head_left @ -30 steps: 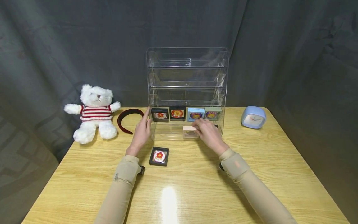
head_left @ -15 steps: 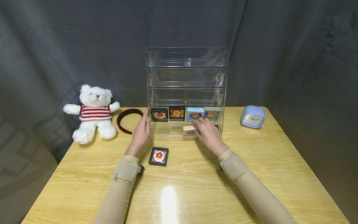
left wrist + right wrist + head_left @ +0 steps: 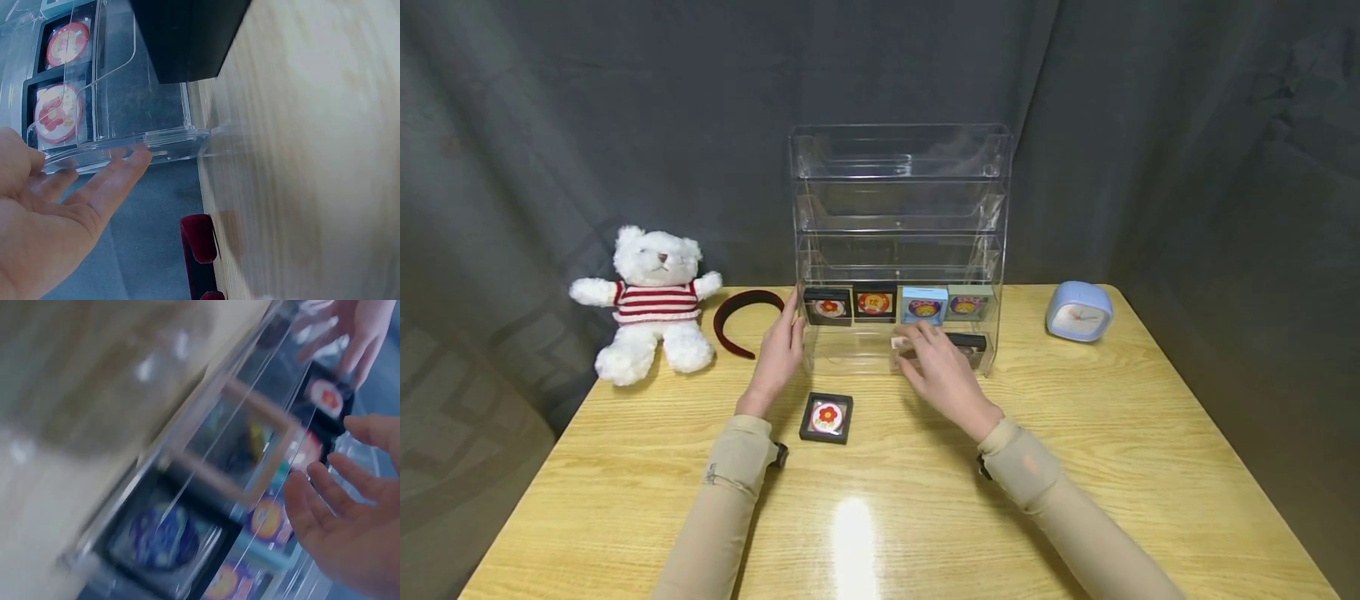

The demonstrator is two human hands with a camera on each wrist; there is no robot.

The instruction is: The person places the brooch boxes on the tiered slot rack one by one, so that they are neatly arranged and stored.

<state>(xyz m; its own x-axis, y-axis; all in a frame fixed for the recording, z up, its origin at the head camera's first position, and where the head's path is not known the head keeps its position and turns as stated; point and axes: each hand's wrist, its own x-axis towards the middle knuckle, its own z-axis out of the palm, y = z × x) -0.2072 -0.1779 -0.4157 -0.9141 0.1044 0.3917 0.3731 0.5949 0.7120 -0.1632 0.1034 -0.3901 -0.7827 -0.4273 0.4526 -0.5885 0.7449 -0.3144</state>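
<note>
My right hand hovers at the lowest tier of a clear acrylic display rack, in front of a small pink-framed display case. In the right wrist view, its fingers are loosely bent and apart from the pink case. Right of that case, a black-framed one sits in the same tier. My left hand rests against the rack's left side, its fingers extended along the clear panel in the left wrist view. A black-framed case with a red flower badge lies on the table.
One tier up stand black cases, a light blue case and a pale green case. A white teddy bear and a dark red headband are left; a blue clock is right.
My right hand has let go of the pink case and shifted slightly left and back, uncovering the black case beside it. The left hand stays against the rack.
</note>
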